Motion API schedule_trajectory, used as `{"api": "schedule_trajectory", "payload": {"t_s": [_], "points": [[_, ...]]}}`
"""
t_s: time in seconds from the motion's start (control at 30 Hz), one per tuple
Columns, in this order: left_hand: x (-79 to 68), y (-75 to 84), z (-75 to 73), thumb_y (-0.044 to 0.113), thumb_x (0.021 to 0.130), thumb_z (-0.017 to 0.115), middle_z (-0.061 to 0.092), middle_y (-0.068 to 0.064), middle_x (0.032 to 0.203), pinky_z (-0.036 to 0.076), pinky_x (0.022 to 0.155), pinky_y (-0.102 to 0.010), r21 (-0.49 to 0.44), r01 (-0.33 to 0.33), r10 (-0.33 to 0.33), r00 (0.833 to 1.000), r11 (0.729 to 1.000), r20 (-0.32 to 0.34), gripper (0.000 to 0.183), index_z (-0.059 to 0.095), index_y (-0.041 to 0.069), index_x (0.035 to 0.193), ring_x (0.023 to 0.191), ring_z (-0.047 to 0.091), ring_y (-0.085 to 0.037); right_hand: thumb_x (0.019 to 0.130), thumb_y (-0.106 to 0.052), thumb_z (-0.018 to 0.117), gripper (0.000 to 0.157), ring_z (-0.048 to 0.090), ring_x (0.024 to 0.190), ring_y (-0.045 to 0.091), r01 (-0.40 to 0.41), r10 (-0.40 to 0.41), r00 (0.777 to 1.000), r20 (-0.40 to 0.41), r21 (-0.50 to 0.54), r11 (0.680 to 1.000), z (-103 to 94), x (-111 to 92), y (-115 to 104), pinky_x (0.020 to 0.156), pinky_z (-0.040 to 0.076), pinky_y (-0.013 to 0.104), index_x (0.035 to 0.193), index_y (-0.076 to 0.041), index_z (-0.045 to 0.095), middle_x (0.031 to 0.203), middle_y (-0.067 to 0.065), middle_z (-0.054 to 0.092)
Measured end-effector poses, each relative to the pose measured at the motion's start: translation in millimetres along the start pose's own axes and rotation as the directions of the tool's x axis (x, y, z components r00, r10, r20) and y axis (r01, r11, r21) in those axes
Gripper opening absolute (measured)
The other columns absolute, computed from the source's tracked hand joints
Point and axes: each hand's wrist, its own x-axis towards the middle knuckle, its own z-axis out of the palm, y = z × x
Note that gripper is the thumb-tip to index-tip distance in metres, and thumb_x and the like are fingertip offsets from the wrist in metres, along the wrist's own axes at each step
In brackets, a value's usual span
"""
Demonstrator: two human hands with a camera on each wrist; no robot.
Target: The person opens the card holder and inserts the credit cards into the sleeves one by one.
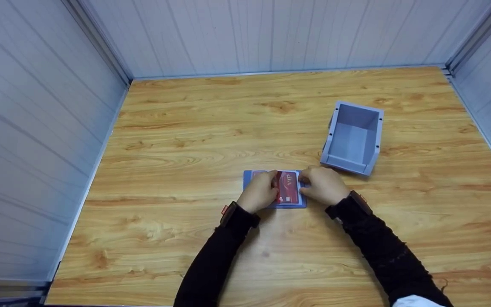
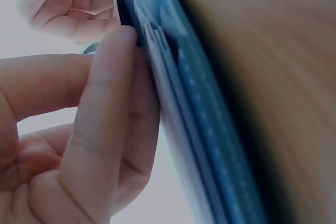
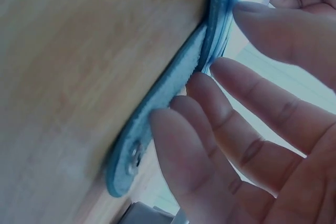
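A blue card holder [image 1: 246, 178] with clear sleeves lies open on the table between both hands. On its sleeves, toward the right side, is a red card [image 1: 288, 188] with "VIP" lettering. My left hand [image 1: 259, 192] pinches the card's left edge between thumb and fingers. In the left wrist view several thin sleeves [image 2: 170, 93] stand layered beside those fingertips. My right hand [image 1: 323, 185] holds the holder's right edge, thumb over the sleeves and fingers along the side. Under these fingers a blue strap [image 3: 160, 98] with a metal snap [image 3: 135, 158] sticks out.
A grey open-front bin [image 1: 348, 161] stands beyond my right hand, tilted slightly clockwise. The wood-grain table [image 1: 177, 128] is enclosed by pale panel walls [image 1: 249, 34] at the back and both sides.
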Motion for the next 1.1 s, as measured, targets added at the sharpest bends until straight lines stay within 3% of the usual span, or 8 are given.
{"api": "schedule_trajectory", "payload": {"t_s": [0.23,0.37,0.47,0.6,0.7,0.87,1.1], "points": [[-0.1,-1.8,-4.1,-0.005,0.084,0.056,0.048,0.0,0.077,0.033,0.061,-0.023,-0.043,-0.031,0.031,1.0,0.999,0.004,0.019,0.065,-0.003,0.101,0.071,0.042,-0.013,0.076,-0.021,0.077,0.026,0.061,0.078,0.023,-0.015,0.015,1.0,0.012,0.041,0.999,0.5,0.8,1.4,0.072,0.048,0.041,0.096,-0.006,0.07,0.086,0.007,0.067],[-2.8,-3.0,-11.1,-0.002,0.087,0.057,0.053,-0.002,0.082,0.039,0.065,-0.023,-0.091,0.001,-0.001,1.0,0.996,-0.001,0.033,0.062,-0.005,0.12,0.074,0.047,-0.013,0.077,-0.022,0.077,0.026,0.059,0.076,0.022,-0.021,0.02,0.999,0.028,0.047,0.999,0.0,2.1,1.4,0.07,0.047,0.04,0.096,-0.007,0.069,0.084,0.006,0.065],[-5.2,-6.4,-18.1,0.003,0.088,0.06,0.059,-0.007,0.093,0.047,0.076,-0.028,-0.096,0.033,-0.039,0.998,0.995,-0.059,0.046,0.055,-0.004,0.133,0.083,0.052,-0.016,0.077,-0.022,0.077,0.028,0.059,0.076,0.022,-0.025,0.023,0.999,0.036,0.051,0.998,-0.8,2.6,1.0,0.07,0.047,0.04,0.099,-0.007,0.068,0.084,0.006,0.064],[-7.1,-14.6,-27.1,0.009,0.085,0.067,0.06,-0.018,0.107,0.05,0.089,-0.039,-0.062,0.074,-0.084,0.98,0.995,-0.178,0.048,0.058,-0.002,0.131,0.098,0.057,-0.028,0.077,-0.021,0.078,0.034,0.057,0.076,0.021,-0.022,0.02,0.999,0.034,0.058,0.998,-1.2,2.3,1.3,0.07,0.046,0.039,0.106,-0.007,0.068,0.084,0.006,0.062],[-7.8,-21.7,-32.6,0.014,0.084,0.071,0.056,-0.023,0.121,0.046,0.099,-0.046,-0.052,0.125,-0.134,0.964,0.991,-0.229,0.052,0.057,-0.001,0.131,0.113,0.054,-0.037,0.077,-0.021,0.077,0.039,0.056,0.078,0.021,-0.019,0.017,0.999,0.033,0.063,0.998,-1.3,1.9,2.2,0.071,0.046,0.039,0.112,-0.006,0.068,0.085,0.006,0.062],[-7.9,-30.3,-39.4,0.018,0.085,0.071,0.053,-0.026,0.133,0.042,0.108,-0.048,-0.115,0.179,-0.197,0.966,0.977,-0.166,0.059,0.051,-0.001,0.137,0.124,0.052,-0.039,0.078,-0.027,0.079,0.045,0.059,0.082,0.022,-0.033,0.03,0.998,0.05,0.065,0.997,-0.4,1.1,2.2,0.075,0.048,0.041,0.116,-0.008,0.068,0.091,0.006,0.065],[-6.1,-35.8,-44.8,0.017,0.087,0.07,0.058,-0.024,0.133,0.041,0.109,-0.047,-0.214,0.199,-0.226,0.968,0.956,-0.107,0.06,0.048,-0.003,0.138,0.126,0.053,-0.036,0.077,-0.03,0.081,0.047,0.058,0.08,0.02,-0.023,0.021,0.999,0.032,0.048,0.999,0.7,1.8,1.7,0.071,0.047,0.039,0.116,-0.008,0.068,0.087,0.004,0.063]]}}
